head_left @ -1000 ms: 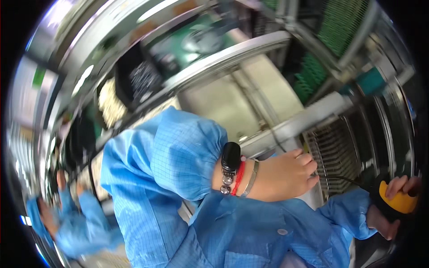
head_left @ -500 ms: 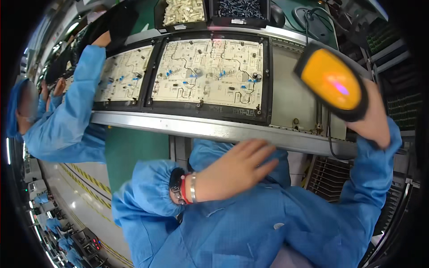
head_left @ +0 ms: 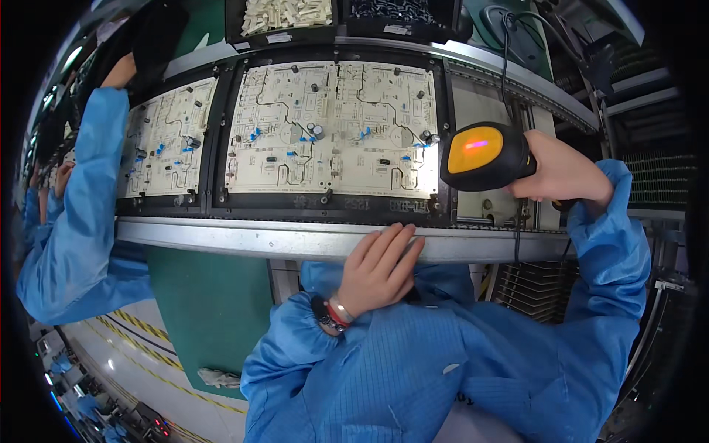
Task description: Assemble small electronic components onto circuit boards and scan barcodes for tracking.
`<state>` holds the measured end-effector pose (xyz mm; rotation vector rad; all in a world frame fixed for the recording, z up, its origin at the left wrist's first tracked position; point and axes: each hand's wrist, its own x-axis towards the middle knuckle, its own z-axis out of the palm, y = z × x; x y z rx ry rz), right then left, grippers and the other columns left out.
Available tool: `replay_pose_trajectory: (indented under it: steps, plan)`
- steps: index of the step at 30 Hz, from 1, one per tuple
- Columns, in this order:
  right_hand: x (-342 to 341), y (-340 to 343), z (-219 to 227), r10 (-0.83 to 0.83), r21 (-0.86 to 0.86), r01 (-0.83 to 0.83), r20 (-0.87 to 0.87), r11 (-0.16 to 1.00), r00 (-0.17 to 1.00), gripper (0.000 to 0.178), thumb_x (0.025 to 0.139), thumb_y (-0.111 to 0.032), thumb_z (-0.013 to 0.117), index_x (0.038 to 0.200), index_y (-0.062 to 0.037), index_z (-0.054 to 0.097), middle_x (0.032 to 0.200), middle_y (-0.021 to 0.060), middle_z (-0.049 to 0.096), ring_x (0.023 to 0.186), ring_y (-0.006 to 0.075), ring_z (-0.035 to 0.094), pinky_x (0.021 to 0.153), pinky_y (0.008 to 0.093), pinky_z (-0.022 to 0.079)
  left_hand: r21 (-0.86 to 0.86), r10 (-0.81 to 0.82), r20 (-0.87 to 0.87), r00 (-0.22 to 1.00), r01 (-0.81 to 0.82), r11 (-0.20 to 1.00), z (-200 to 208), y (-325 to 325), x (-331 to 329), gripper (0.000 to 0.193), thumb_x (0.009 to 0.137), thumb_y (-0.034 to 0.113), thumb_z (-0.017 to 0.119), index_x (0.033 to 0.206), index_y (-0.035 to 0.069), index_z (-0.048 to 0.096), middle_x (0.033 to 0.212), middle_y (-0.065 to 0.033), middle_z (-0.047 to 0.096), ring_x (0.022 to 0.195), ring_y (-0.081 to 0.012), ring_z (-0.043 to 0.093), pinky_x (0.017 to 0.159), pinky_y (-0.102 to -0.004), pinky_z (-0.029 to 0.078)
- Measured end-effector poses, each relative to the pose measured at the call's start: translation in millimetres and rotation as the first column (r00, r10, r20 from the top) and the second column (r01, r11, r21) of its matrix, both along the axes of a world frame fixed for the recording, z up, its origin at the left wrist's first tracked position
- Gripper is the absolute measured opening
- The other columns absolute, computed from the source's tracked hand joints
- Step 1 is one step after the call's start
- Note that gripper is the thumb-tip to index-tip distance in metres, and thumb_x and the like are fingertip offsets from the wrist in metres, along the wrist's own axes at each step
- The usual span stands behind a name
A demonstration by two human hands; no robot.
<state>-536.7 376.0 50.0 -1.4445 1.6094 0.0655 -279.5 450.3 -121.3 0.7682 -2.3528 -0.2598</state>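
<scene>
My right hand (head_left: 565, 168) is wrapped round the handle of a black and yellow barcode scanner (head_left: 476, 151). The scanner's head hangs over the right edge of a black frame (head_left: 325, 210). Set in that frame are two cream circuit boards (head_left: 277, 159) with small blue and black components, and a patch of light falls on the right board's edge. On the silver front rail (head_left: 295, 242) my left hand (head_left: 380, 269) lies with its fingers stretched out, holding nothing. A bracelet and a dark watch circle that wrist.
Behind the boards stand a black bin of cream parts (head_left: 288, 15) and a bin of dark parts (head_left: 391, 11). The scanner's cable (head_left: 507, 74) runs down at the right. At left, a co-worker's blue sleeve (head_left: 96, 170) reaches over another framed board (head_left: 170, 136).
The scanner has come down and left toward the board frame, and its head has turned to the left. My left hand has moved onto the front rail.
</scene>
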Motion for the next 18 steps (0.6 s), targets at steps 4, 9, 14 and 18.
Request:
replay_pose_trajectory:
  steps: [4, 9, 14, 18]
  plan:
    - [12.2, -9.1, 14.8, 0.053, -0.006, -0.053, -0.039, 0.999, 0.998, 0.021, 0.069, -0.012, 0.066, 0.079, 0.0051, 0.061, 0.051, 0.0052, 0.054, 0.041, 0.0107, 0.051, 0.040, 0.0243, 0.041, -0.041, -0.005, 0.038, 0.999, 0.007, 0.999, 6.1, -3.8, 6.5, 0.053, 0.068, 0.024, 0.060, 0.117, 0.006, 0.056, 0.125, -0.0125, 0.052, 0.115, -0.0245, 0.050, 0.094, -0.0363, 0.037]
    - [3.1, -11.3, 21.8, 0.199, -0.306, -0.191, -0.005, 0.933, 0.980, 0.036, 0.068, -0.021, 0.073, 0.092, 0.0031, 0.062, 0.067, 0.0119, 0.063, 0.064, 0.0166, 0.061, 0.066, 0.0311, 0.049, -0.143, -0.052, 0.020, 0.998, 0.055, 0.988, -3.6, -4.0, -2.3, 0.038, 0.075, 0.018, 0.054, 0.112, 0.009, 0.060, 0.113, -0.0078, 0.060, 0.099, -0.0203, 0.060, 0.081, -0.0325, 0.048]
    - [76.0, -41.5, 90.2, 0.336, -0.483, -0.252, 0.096, 0.839, 0.937, 0.044, 0.072, -0.016, 0.070, 0.108, 0.0045, 0.056, 0.094, 0.0138, 0.065, 0.083, 0.0150, 0.058, 0.079, 0.0281, 0.046, -0.141, -0.035, 0.008, 0.999, 0.036, 0.989, 5.2, 5.2, 1.2, 0.039, 0.077, 0.021, 0.053, 0.113, 0.009, 0.060, 0.118, -0.0074, 0.058, 0.106, -0.0192, 0.056, 0.087, -0.0291, 0.044]
    - [130.2, -74.0, 112.8, 0.484, -0.537, -0.388, 0.045, 0.750, 0.874, 0.044, 0.071, -0.009, 0.070, 0.110, 0.0041, 0.054, 0.095, 0.0129, 0.065, 0.084, 0.0153, 0.058, 0.079, 0.0287, 0.046, -0.147, -0.075, 0.006, 0.997, 0.075, 0.986, 0.0, 1.6, 4.8, 0.043, 0.078, 0.019, 0.053, 0.120, 0.007, 0.054, 0.125, -0.0101, 0.054, 0.111, -0.0197, 0.054, 0.093, -0.0311, 0.042]
